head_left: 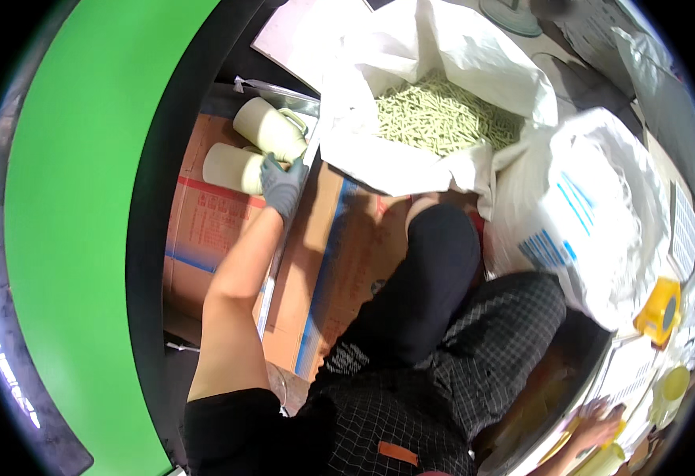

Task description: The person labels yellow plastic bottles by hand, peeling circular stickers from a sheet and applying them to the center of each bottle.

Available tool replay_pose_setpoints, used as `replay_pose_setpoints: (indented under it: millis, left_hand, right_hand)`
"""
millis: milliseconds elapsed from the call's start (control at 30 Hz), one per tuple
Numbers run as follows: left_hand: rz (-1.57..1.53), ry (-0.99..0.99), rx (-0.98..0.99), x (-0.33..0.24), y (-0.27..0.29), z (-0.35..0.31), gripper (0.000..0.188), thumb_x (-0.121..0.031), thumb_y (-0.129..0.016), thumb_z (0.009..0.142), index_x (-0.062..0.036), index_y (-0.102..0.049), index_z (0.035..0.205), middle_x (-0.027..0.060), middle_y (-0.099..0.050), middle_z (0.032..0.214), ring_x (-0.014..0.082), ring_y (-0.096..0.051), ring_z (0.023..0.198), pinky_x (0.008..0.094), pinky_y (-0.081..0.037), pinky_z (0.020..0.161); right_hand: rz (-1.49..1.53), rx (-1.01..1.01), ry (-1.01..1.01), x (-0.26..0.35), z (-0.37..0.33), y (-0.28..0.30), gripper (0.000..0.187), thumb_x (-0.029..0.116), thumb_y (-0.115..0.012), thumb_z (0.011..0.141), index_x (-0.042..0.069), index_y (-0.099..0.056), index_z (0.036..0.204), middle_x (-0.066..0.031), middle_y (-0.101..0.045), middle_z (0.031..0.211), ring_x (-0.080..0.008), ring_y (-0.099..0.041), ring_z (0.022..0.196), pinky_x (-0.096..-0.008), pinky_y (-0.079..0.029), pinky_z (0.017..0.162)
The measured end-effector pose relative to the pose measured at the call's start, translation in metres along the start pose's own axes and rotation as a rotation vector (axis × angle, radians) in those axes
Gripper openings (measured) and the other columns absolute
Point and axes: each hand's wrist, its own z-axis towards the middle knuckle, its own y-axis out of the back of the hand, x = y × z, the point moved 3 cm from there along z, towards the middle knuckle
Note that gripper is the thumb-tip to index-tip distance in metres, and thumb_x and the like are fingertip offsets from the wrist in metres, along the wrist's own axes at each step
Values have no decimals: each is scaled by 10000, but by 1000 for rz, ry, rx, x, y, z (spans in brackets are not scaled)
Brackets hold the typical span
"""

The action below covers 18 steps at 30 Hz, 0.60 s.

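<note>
My left hand (281, 184), in a grey glove, is closed on the right end of a pale yellow-green mug (232, 168). The mug lies on its side in a cardboard-lined box, its handle mostly hidden behind it. A second mug of the same colour (268, 128) lies just above, tilted, its handle to the upper right. At the lower right, near the rim of the picture, my bare right hand (593, 428) has its fingers curled at a yellow-edged thing. What that thing is, I cannot make out.
A white sack (359, 155) of green pellets (442, 115) stands ahead. Right of it is a white plastic bag (522, 202). Brown cardboard (308, 285) lies by my legs. A green surface (86, 238) runs along the left. Yellow items (659, 311) crowd the right side.
</note>
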Motion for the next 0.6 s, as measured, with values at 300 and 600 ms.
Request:
replay_pose_setpoints:
  millis: [300, 600]
  left_hand:
    - [205, 100, 324, 145, -37, 266, 744, -550, -795, 874, 12, -662, 1344, 236, -702, 1318, 362, -689, 1191, 414, -540, 1017]
    - [-466, 118, 719, 110, 27, 146, 523, -342, -887, 886, -3, -733, 1253, 106, -763, 1162, 199, -731, 986, 385, -602, 847]
  right_hand:
    - [524, 36, 189, 201, 48, 98, 564, 4, -746, 918, -7, -541, 1443, -218, -570, 1383, -384, -568, 1288, -511, -435, 1116]
    - [1135, 264, 439, 328, 0, 187, 580, -66, -715, 799, -5, -545, 1350, -230, -588, 1240, -396, -583, 1139, -473, -477, 996]
